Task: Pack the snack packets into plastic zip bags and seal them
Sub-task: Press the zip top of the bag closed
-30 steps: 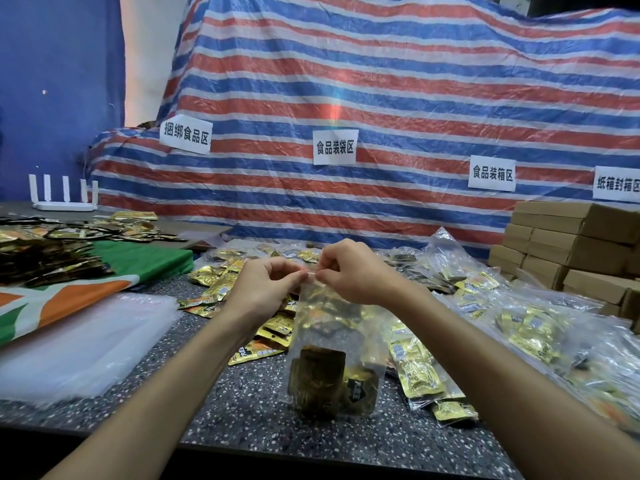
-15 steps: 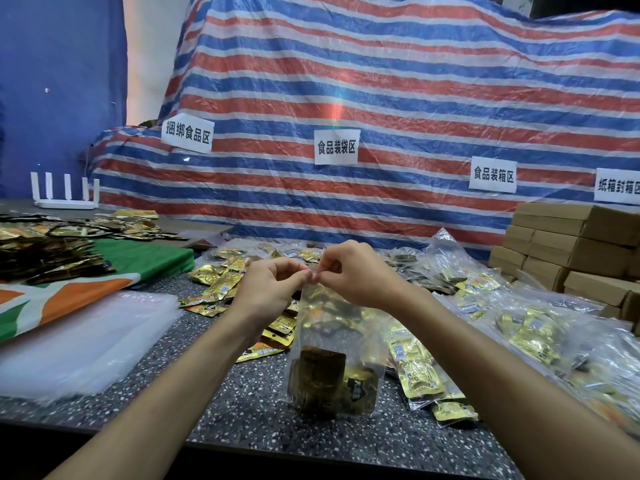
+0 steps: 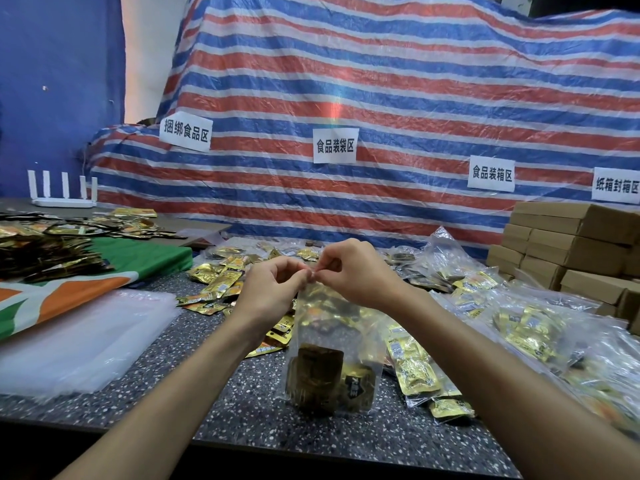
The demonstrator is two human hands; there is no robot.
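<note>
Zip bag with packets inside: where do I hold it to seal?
Pinch the flat zip strip at the top of the zip bag, coming from above, as the left hand and right hand do. The bag is upright, its snack packets sunk to the bottom, leaving the top thin and free.

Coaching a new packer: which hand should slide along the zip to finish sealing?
Probably the right hand: both it and the left hand pinch the clear plastic zip bag near its top left corner, leaving the rest of its zip under the right.

Speckled table (image 3: 242, 410) bears snack packets (image 3: 221, 285), clear bags (image 3: 79, 344), cardboard boxes (image 3: 568, 244).
</note>
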